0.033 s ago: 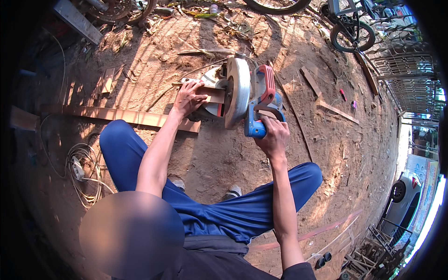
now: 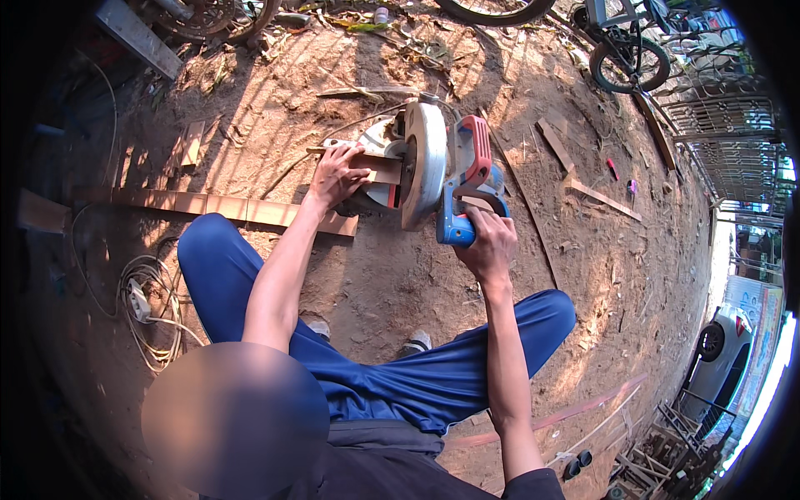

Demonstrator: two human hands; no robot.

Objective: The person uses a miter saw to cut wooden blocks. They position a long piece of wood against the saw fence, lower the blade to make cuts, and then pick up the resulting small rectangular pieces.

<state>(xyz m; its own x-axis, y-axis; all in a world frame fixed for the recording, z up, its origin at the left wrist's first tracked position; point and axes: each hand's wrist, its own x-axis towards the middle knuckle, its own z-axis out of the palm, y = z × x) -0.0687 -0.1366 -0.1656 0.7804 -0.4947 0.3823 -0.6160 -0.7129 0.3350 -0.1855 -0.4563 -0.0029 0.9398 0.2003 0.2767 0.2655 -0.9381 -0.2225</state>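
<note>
A miter saw with a pale round blade guard and a red and blue body stands on the dirt ahead of me. My right hand is closed around its blue handle, at the right of the guard. Across the saw's base, left of the blade, lies a short brown wooden board. My left hand holds this board against the fence, fingers reaching over it and thumb toward the blade side. The guard hides the blade and the board's right end.
Long wooden planks lie at the left, near a coiled cable with a white socket block. Wood strips and a red-handled tool are scattered at the right. Bicycle wheels stand at the far edge.
</note>
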